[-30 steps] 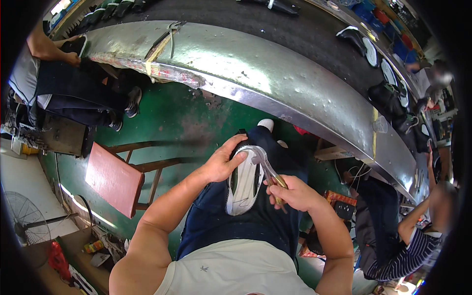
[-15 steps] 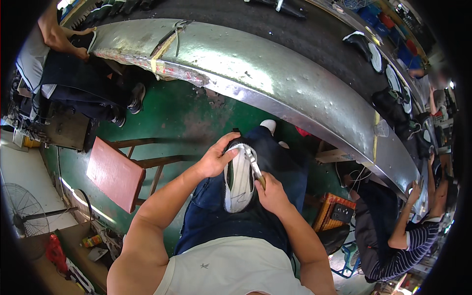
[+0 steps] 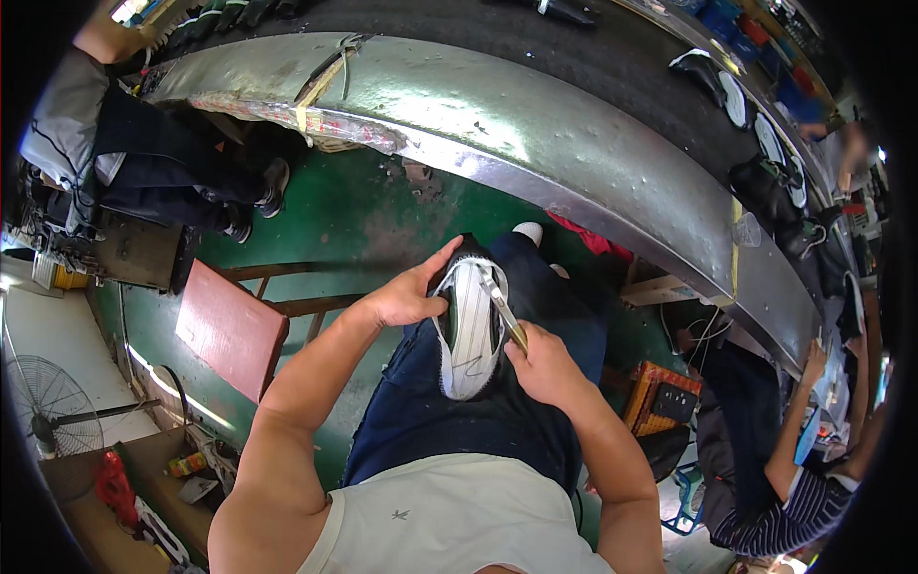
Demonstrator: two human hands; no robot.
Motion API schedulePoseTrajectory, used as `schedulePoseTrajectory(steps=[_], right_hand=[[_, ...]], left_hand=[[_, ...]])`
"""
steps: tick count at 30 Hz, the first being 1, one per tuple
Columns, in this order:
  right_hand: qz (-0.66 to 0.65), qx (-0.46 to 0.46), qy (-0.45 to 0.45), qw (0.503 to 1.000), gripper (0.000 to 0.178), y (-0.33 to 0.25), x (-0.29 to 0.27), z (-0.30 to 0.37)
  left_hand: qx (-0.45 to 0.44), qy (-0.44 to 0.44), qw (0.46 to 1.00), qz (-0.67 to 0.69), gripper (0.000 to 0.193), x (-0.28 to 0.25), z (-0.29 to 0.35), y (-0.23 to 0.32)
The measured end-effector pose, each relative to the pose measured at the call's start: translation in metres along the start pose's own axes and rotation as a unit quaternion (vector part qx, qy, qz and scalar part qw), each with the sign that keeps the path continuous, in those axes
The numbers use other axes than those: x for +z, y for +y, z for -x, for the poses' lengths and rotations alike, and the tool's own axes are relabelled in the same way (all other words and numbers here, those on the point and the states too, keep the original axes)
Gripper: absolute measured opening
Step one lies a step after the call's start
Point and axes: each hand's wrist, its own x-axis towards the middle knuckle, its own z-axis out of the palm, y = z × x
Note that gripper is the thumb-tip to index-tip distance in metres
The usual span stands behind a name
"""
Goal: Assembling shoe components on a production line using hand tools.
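Note:
A black shoe upper (image 3: 446,330) on its last rests sole-up on my lap, its pale insole board (image 3: 470,325) facing me and its white edge folded partly over it. My left hand (image 3: 416,292) is closed around the shoe's far left side, near the toe, with the thumb along the rim. Gripped in my right hand (image 3: 545,364) is a pair of metal pliers (image 3: 499,304), slanting up and left. The pliers' head lies over the upper right part of the insole board; whether its jaws pinch the edge I cannot tell.
A metal-edged conveyor bench (image 3: 574,182) curves across ahead, with several shoes (image 3: 765,139) at its right. A reddish stool (image 3: 229,330) and a fan (image 3: 53,407) stand at left. Co-workers sit at far left, in dark trousers (image 3: 163,177), and far right, in a striped sleeve (image 3: 798,517).
The shoe has shifted slightly right and away from me with both hands. The pliers' head has moved a little. At the far left, the co-worker's arm has moved up and away.

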Motion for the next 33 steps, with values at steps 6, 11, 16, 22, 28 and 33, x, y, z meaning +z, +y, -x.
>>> schedulePoseTrajectory(steps=[6,11,16,22,28,33], right_hand=[[0.005,0.009,-0.017,1.0,0.027,-0.007,-0.001,-0.004],[-0.016,0.016,-0.043,0.999,0.024,-0.011,-0.016,-0.008],[-0.002,0.077,-0.071,0.995,0.023,-0.009,-0.018,-0.011],[-0.088,0.066,-0.059,0.992,0.024,-0.002,-0.02,-0.02],[-0.254,0.159,-0.126,0.946,0.018,-0.006,-0.036,-0.036],[-0.201,0.184,-0.139,0.952,0.018,-0.025,-0.041,-0.031]], left_hand=[[-0.007,0.018,0.997,0.069,0.102,0.001,0.004,-0.011],[-0.03,0.041,0.997,0.052,0.1,0.001,0.003,-0.011],[-0.006,0.044,0.998,0.042,0.097,0.002,-0.004,-0.008],[-0.009,0.083,0.995,0.047,0.091,0.005,-0.008,-0.028],[-0.022,0.053,0.994,0.088,0.089,0.001,-0.016,-0.016],[-0.009,0.095,0.993,0.073,0.088,0.005,-0.011,-0.031]])
